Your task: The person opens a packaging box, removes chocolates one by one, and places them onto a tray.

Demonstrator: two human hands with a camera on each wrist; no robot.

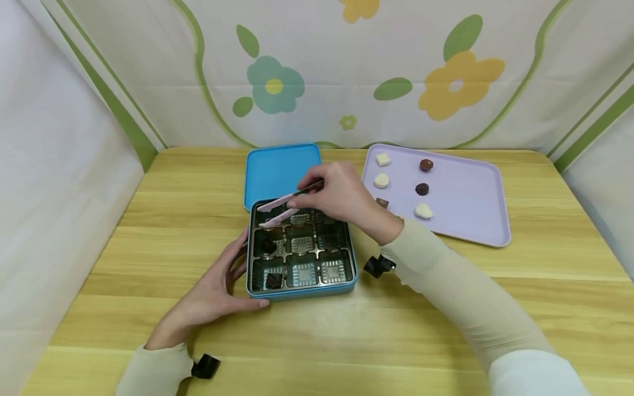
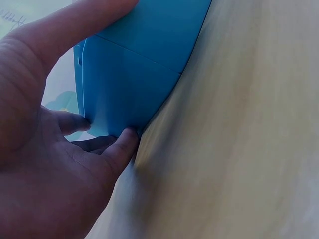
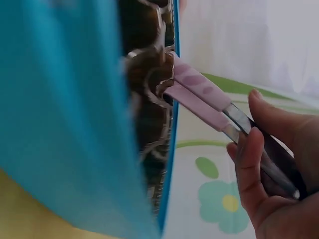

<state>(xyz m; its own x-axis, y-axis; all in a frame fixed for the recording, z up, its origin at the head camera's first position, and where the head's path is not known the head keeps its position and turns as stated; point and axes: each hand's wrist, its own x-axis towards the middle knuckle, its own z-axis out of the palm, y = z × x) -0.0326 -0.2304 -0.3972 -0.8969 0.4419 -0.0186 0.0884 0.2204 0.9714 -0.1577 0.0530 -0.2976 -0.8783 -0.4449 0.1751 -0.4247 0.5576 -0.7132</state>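
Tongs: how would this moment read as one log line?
left hand: grips tin | right hand: holds tongs, tips at back-left compartment | tin: two chocolates visible | tray: sweets

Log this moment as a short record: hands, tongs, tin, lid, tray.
Left hand: holds the blue tin at its left side
Right hand: holds the pink-tipped tongs
Tongs' tips: apart, at the tin's far-left compartment
Tin insert: nine compartments; dark chocolates in the left column's middle and near ones; far-left contents unclear
Blue lid: behind the tin
Lavender tray: right of the tin; six chocolates visible, one partly hidden
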